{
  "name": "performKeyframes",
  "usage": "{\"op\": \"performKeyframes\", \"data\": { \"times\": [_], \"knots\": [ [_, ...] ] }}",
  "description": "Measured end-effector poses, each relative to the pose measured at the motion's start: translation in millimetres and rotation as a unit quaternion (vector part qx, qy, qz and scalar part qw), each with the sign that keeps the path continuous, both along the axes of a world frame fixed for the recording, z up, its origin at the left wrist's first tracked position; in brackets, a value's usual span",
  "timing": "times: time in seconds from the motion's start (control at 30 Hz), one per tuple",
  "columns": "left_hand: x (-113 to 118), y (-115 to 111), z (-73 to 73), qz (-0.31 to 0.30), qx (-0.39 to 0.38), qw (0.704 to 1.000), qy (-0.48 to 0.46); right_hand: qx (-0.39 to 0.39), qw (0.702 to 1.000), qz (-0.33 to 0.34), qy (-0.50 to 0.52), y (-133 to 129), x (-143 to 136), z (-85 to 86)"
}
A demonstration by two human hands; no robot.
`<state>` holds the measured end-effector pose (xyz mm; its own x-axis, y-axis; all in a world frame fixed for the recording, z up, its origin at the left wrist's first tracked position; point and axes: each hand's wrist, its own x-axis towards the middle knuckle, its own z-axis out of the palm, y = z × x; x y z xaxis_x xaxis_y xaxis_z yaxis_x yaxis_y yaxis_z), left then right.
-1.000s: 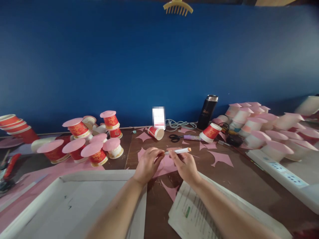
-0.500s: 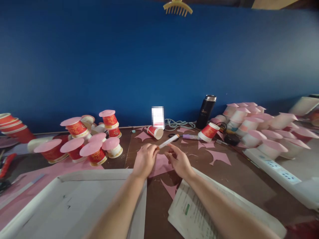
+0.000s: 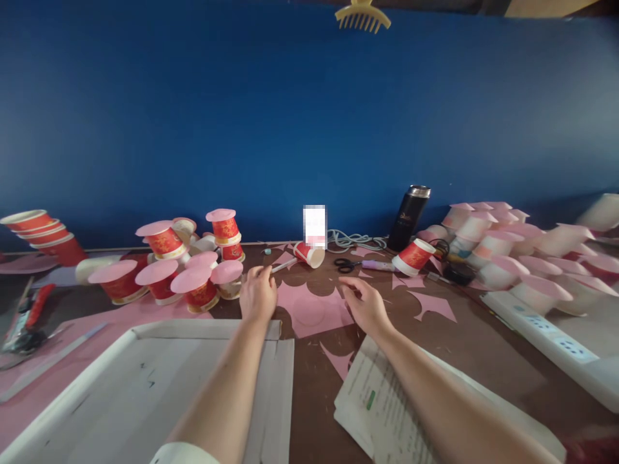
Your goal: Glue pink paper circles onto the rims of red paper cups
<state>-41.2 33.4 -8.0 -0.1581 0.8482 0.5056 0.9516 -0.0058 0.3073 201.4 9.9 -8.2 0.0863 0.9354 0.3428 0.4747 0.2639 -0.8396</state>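
My left hand (image 3: 258, 295) is closed around a slim white pen (image 3: 284, 265), which sticks out toward the upper right. To the right, my right hand (image 3: 366, 306) hovers over the table with its fingers loosely bent and apart, and no object shows in it. Between the hands lies a pink paper sheet (image 3: 302, 316) with curved cut-outs along its edge and a faint round outline on it. A red paper cup (image 3: 304, 252) rests on its side just behind the sheet. Scissors (image 3: 347, 265) lie beyond my right hand.
Cups topped with pink discs (image 3: 193, 283) crowd the left; cups with pink squares (image 3: 522, 283) crowd the right. A black flask (image 3: 409, 219), another red cup (image 3: 414, 256) and a power strip (image 3: 546, 338) stand rightward. A white box (image 3: 140, 332) and papers (image 3: 367, 393) lie in front.
My left hand has moved left with the pen, away from my right hand. My right hand has shifted slightly right, uncovering more of the pink sheet. The view has turned a little left.
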Motion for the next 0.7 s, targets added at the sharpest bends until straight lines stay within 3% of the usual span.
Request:
{"op": "performKeyframes", "data": {
  "times": [0.17, 0.27, 0.33, 0.37, 0.53, 0.7],
  "knots": [
    [3, -2, -0.1, -0.01, -0.026, 0.999, 0.018, -0.011, 0.999, -0.027, 0.019, 16, 6, 22.9],
    [4, -2, -0.6, -0.014, -0.022, 0.999, 0.022, -0.021, 0.994, -0.051, -0.098, 38, 13, 38.6],
    [5, -2, -0.4, -0.021, -0.021, 0.999, 0.026, -0.088, 0.959, -0.054, -0.263, 56, 16, 46.6],
    [5, -2, -0.2, -0.023, -0.022, 0.999, 0.027, -0.107, 0.948, -0.051, -0.296, 64, 17, 49.4],
    [5, -1, -0.9, -0.028, -0.029, 0.999, 0.033, -0.174, 0.901, -0.056, -0.394, 96, 13, 50.5],
    [6, 1, -4.2, -0.037, -0.029, 0.998, 0.035, -0.203, 0.859, -0.024, -0.469, 109, -2, 46.9]
  ]
}}
